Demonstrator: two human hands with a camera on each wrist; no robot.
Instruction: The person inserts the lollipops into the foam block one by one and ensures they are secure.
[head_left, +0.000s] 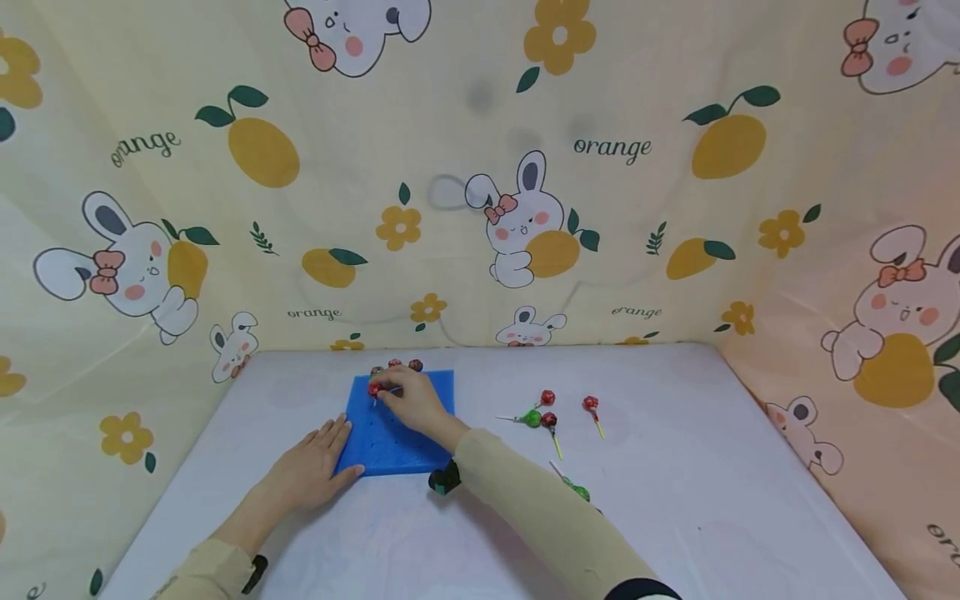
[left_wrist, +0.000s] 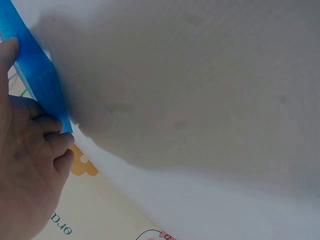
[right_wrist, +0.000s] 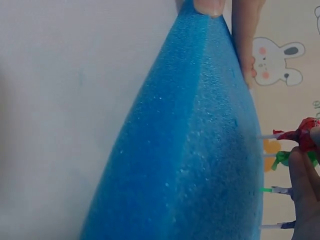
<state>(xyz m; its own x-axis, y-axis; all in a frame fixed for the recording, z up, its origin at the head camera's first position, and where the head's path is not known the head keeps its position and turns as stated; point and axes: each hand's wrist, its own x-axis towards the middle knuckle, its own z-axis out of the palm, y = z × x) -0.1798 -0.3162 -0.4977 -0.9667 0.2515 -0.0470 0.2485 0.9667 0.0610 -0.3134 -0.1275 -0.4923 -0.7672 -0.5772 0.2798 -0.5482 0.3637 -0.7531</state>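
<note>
A blue foam block [head_left: 397, 454] with small holes in its top lies on the table. My left hand [head_left: 311, 467] rests against its left side, thumb near the front corner; in the left wrist view its fingers touch the foam [left_wrist: 37, 65]. Over the back left of the block, my right hand [head_left: 416, 404] pinches a red-wrapped lollipop [head_left: 375, 389] by its head, stick downward. The right wrist view shows that lollipop [right_wrist: 304, 136] with its stick end at the foam; how deep it goes I cannot tell. Several lollipops [head_left: 416, 365] stand along the block's back edge, partly hidden.
Right of the block lie loose lollipops: a red one [head_left: 548, 397], a green one [head_left: 532, 418], a dark red one [head_left: 549, 420] and another red one [head_left: 591, 403]. Nearer, a green lollipop [head_left: 577, 490] is partly covered by the right sleeve. A printed cloth [head_left: 420, 183] surrounds the white table [head_left: 712, 500].
</note>
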